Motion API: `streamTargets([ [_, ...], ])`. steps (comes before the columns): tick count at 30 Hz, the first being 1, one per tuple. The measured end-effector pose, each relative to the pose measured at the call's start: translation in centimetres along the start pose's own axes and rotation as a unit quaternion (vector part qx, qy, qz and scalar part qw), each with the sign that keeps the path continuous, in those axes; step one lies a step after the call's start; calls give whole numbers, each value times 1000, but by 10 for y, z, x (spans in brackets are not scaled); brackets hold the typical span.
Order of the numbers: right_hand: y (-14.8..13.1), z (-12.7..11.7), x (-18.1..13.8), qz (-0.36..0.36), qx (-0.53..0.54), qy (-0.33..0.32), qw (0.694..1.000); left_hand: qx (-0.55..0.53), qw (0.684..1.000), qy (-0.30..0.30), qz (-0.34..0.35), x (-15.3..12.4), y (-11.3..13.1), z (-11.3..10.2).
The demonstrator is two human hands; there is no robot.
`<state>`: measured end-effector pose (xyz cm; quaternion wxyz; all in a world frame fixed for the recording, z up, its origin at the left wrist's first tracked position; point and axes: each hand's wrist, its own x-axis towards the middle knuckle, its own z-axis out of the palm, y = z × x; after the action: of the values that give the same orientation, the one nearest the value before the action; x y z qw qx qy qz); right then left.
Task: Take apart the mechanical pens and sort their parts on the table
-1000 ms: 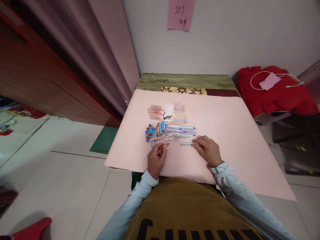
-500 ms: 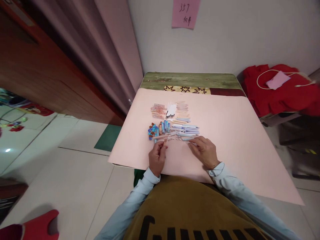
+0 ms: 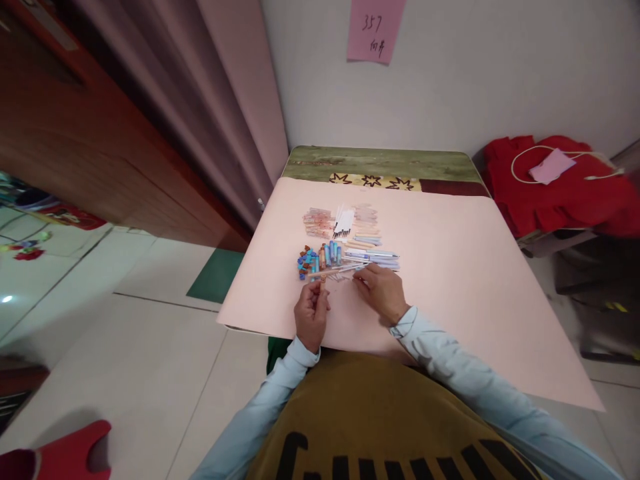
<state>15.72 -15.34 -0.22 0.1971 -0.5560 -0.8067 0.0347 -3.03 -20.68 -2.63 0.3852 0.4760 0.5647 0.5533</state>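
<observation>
1. Our left hand (image 3: 311, 313) is low at the near side of the loose parts, thumb and fingertips drawn together on a short orange-brown piece (image 3: 323, 283).
2. Our right hand (image 3: 383, 293) reaches in from the right, its fingers curled and bunched over small pale bits (image 3: 341, 276); at this size we cannot tell whether it has hold of one.
3. Beneath everything, a pink sheet (image 3: 450, 267) covers most of the table (image 3: 380, 157).
4. As for what seems done: just beyond the right hand, slim blue and lilac pens (image 3: 380, 257) lie bunched roughly side by side, and we judge these the most complete pieces here.
5. As for what is left, plenty lies loose: small blue and brown caps (image 3: 306, 260) heaped at the left, short blue tubes (image 3: 331, 252) just beside them, white sticks (image 3: 345, 219) with dark tips behind, reddish clear pieces (image 3: 318, 222) to their left and pale slender pieces (image 3: 366, 213) to their right.
6. Going by those groups, we judge the work well short of finished.
</observation>
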Motion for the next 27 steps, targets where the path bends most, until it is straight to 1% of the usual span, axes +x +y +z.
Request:
streamTargets([
  [3,-10,4,10,1,-27,-26,999,7,1000,-9,1,0,-2,0],
  [7,-17,9,16,-4,-55,-43,998,15,1000,-23,7,0,-2,-1],
  [9,-17,10,16,-12,-60,-39,997,30,999,-25,15,0,0,-1],
  [12,-14,5,12,-6,-51,-4,999,65,997,-26,42,0,4,-1],
  [14,-11,-3,8,25,-13,28,999,79,995,-28,59,0,5,-1],
  [16,-9,-15,3,66,65,44,995,84,993,-29,72,0,6,-1],
  [19,-10,-33,-3,97,220,32,970,93,991,-31,89,1,8,0],
  [21,-14,-39,-6,102,295,22,950,106,989,-36,98,0,9,0],
  [23,-19,-41,-9,99,328,15,939,114,987,-41,103,0,10,0],
  [27,-25,-37,-12,87,331,-4,940,126,985,-50,111,-1,11,0],
])
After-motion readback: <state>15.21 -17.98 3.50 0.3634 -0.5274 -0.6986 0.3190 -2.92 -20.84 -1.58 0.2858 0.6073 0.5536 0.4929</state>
